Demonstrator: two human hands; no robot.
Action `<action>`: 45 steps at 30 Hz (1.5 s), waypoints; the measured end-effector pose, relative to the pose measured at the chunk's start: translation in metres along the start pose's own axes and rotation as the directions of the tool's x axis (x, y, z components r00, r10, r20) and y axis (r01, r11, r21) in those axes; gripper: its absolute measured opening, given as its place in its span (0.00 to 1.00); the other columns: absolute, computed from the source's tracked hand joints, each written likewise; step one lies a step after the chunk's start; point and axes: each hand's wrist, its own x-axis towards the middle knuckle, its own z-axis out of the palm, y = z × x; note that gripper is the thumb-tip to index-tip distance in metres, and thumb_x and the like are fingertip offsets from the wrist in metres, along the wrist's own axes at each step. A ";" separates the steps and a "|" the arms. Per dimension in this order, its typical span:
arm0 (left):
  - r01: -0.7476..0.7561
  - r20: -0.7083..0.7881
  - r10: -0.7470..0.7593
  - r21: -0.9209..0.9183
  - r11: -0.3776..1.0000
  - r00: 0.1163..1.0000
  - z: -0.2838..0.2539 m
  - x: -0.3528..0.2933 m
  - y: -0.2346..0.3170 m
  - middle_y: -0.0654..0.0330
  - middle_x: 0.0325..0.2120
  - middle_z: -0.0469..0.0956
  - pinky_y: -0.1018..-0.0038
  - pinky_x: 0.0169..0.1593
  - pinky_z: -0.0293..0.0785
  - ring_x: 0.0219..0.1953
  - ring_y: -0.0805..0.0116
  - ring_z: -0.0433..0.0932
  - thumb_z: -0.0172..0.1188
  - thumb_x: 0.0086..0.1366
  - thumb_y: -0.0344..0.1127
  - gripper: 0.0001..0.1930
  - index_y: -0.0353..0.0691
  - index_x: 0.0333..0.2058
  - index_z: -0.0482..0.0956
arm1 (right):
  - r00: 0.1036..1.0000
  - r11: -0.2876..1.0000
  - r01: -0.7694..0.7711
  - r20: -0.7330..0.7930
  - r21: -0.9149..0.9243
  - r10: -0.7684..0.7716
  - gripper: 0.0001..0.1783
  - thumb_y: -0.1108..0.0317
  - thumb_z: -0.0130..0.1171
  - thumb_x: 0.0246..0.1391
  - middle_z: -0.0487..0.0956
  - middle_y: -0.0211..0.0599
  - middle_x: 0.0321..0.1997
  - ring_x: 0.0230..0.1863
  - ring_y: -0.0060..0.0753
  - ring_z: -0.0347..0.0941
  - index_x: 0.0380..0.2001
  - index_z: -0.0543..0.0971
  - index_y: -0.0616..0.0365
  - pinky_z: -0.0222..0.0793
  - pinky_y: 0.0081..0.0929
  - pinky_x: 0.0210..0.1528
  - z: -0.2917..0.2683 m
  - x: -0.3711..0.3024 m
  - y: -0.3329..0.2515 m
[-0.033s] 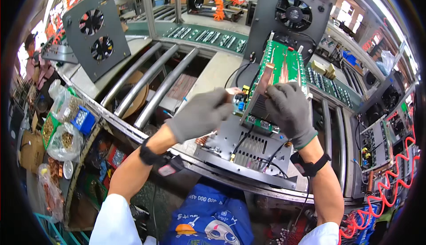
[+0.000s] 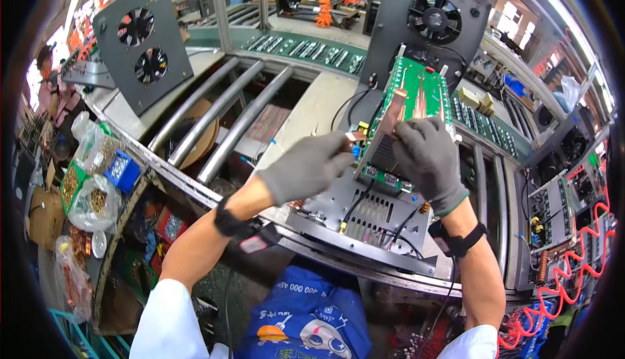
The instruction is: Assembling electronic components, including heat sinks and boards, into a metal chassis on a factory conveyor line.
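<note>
At far left, a dark panel with two fans (image 2: 146, 46) is standing upright and leaning slightly. Below it, a blue bin (image 2: 122, 171) is sitting outside the conveyor's front rail (image 2: 179, 180), among bags of small parts. Steel rollers (image 2: 247, 124) are running obliquely inward from that rail, with open gaps showing between them. To their right, a pale slab (image 2: 316, 108) is leaving room beside the left hand's path.

The gloved left hand (image 2: 307, 167) is reaching over the chassis's left edge, its fingertips pinching a small copper-coloured strip (image 2: 355, 136). The chassis (image 2: 335, 206) is lying flat, its front lip running close along the rail. Above it, a green circuit board (image 2: 423, 82) is standing tilted; a copper-coloured bar (image 2: 392, 111) is slanting along its left edge.

The gloved right hand (image 2: 426, 157) is bending its fingers at the bar's lower end; a firm grip cannot be confirmed. The hands are staying apart, a narrow space lying between them. At far right, a red coiled hose (image 2: 553, 294) is hanging well clear of the right forearm.
</note>
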 end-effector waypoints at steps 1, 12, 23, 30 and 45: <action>-0.004 0.015 0.003 0.071 0.997 1.000 0.010 0.008 0.000 0.44 0.30 0.80 0.58 0.41 0.74 0.36 0.47 0.81 0.52 0.68 0.41 0.13 0.35 0.39 0.75 | 1.000 1.000 0.009 -0.008 0.020 -0.009 0.16 0.73 0.64 0.42 0.77 0.37 0.34 0.38 0.45 0.73 0.39 0.79 0.57 0.72 0.37 0.39 -0.001 0.001 0.000; -0.078 0.000 0.079 0.131 0.988 0.997 0.043 0.054 -0.007 0.49 0.21 0.77 0.63 0.31 0.76 0.24 0.56 0.81 0.49 0.70 0.36 0.11 0.32 0.41 0.73 | 1.000 0.998 0.017 0.014 0.055 -0.018 0.15 0.75 0.63 0.43 0.76 0.39 0.34 0.38 0.47 0.72 0.38 0.78 0.58 0.71 0.38 0.40 -0.003 0.003 -0.001; -0.218 -0.119 0.243 0.187 0.958 0.963 0.045 0.056 -0.003 0.42 0.30 0.79 0.58 0.40 0.74 0.36 0.42 0.79 0.52 0.67 0.32 0.09 0.32 0.41 0.74 | 1.000 1.000 0.014 0.019 -0.016 -0.013 0.17 0.73 0.63 0.40 0.74 0.39 0.34 0.37 0.47 0.71 0.37 0.74 0.56 0.72 0.37 0.40 0.002 0.002 0.001; -0.041 -0.109 0.074 0.285 0.958 0.991 0.054 0.037 -0.001 0.44 0.33 0.81 0.60 0.44 0.75 0.39 0.48 0.81 0.64 0.60 0.45 0.19 0.34 0.41 0.79 | 0.999 0.995 0.030 -0.031 -0.095 -0.033 0.11 0.70 0.60 0.42 0.74 0.38 0.33 0.38 0.44 0.72 0.33 0.74 0.57 0.72 0.32 0.40 0.010 -0.005 0.004; -0.120 -0.032 0.131 0.244 0.962 0.991 0.087 0.036 -0.042 0.55 0.22 0.78 0.71 0.30 0.74 0.24 0.68 0.78 0.67 0.60 0.36 0.13 0.34 0.37 0.75 | 0.981 0.998 -0.030 -0.189 0.061 0.041 0.10 0.68 0.59 0.46 0.74 0.36 0.34 0.38 0.41 0.72 0.33 0.75 0.57 0.70 0.33 0.43 0.000 -0.011 -0.003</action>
